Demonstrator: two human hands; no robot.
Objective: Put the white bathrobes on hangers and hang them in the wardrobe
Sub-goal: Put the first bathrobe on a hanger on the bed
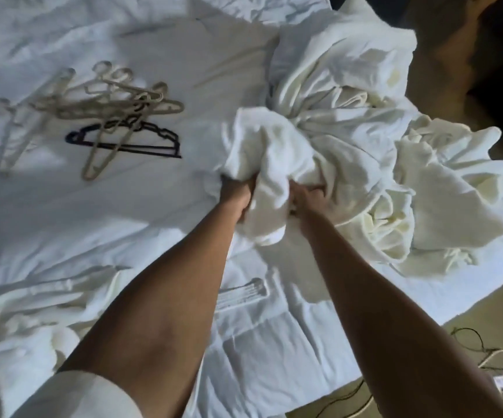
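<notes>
Gripping a bunched white bathrobe [262, 152] with both fists, the person leans over the bed [63, 212]; the left hand [239, 191] curls into the cloth's near-left edge, the right hand [307, 196] clenches a fold just beside it. The robe trails back into a heap of more white robes [364, 116] toward the bed's right edge; how many I cannot tell. On the bed's left part lies a tangle of cream hangers [108, 98], uncountable, and one dark hanger [132, 140].
</notes>
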